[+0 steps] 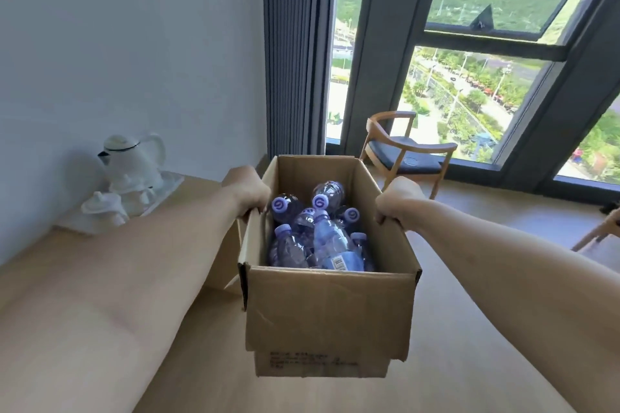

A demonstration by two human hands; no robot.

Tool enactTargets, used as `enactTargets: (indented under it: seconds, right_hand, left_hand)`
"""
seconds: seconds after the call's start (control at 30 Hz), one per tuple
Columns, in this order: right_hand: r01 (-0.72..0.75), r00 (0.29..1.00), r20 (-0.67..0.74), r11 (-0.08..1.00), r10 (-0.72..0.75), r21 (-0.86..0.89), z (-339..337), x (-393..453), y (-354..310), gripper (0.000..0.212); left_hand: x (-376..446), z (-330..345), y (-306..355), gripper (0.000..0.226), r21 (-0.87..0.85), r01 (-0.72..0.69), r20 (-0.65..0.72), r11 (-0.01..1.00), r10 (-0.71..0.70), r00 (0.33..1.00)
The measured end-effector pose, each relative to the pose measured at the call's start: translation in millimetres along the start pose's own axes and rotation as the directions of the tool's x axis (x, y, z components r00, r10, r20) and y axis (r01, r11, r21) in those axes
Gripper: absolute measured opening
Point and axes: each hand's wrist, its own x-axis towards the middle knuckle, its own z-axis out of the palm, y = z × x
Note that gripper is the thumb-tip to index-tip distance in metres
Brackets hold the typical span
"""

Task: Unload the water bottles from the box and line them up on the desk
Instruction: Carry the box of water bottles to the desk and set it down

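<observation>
Box: an open cardboard box (330, 312) is held up in front of the person, above the wooden floor (469, 329), just right of the tabletop's edge.
Bottles: water bottles (315, 235) with purple caps lie jumbled inside the box.
Left hand: the left hand (250, 193) grips the box's left wall, fingers curled over the rim.
Right hand: the right hand (397, 199) grips the right wall likewise.
Tabletop: the pale wood tabletop (50, 312) carries a white kettle (134, 157) and cups on a tray (169, 183) by the wall.
Beyond: a wooden chair (406, 151) stands at the window.
</observation>
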Motion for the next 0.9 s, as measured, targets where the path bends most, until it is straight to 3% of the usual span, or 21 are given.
enactTargets:
  seconds: [0.13,0.3,0.63,0.9]
  right_hand:
    - [0.014,0.996,0.093,1.0,-0.015,0.009,56.3,65.7,4.8,0.018]
    - [0.107,0.97,0.22,0.994,-0.101,-0.016,134.9,139.5,17.2,0.01]
    - [0.377,0.842,0.46,0.917,-0.281,-0.131,274.7,223.4,23.7,0.004]
    - [0.495,0.751,0.593,0.843,-0.291,-0.212,383.0,224.9,29.5,0.003]
  left_hand:
    - [47.1,50.3,-25.7,0.009,0.058,0.087,0.005,0.995,-0.087,0.996]
    - [76.7,117.2,-68.8,0.011,0.065,0.311,-0.028,0.948,-0.31,0.95]
    - [85.7,227.2,-163.1,0.011,-0.038,0.673,-0.077,0.738,-0.674,0.735]
    - [68.6,285.1,-243.3,0.009,-0.09,0.811,-0.049,0.577,-0.816,0.575]
